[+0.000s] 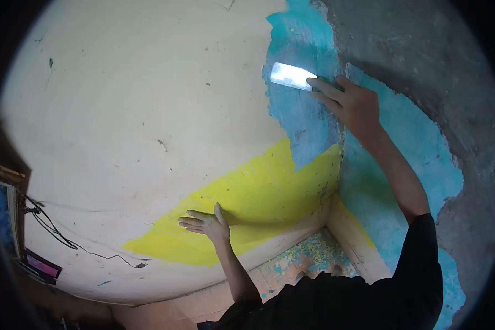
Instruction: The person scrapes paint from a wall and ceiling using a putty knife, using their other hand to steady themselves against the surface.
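Note:
My right hand (353, 104) is closed round the handle of a putty knife (291, 76), its bright blade pointing left. The blade lies over a blue patch (308, 118) of wall, near the ragged edge where the white paint (165, 99) begins. Lower down, my left hand (206, 223) is spread at the wall with fingers stretched to the left and thumb up. Behind it is a yellow painted area (269, 190), which runs from the white wall to the corner.
Paint flakes (308, 254) litter the floor at the corner. Bare grey plaster (412, 38) borders the blue on the right wall. A black cord with a plug (142, 265) hangs at the lower left, beside a framed picture (4, 212) and a dark box (43, 265).

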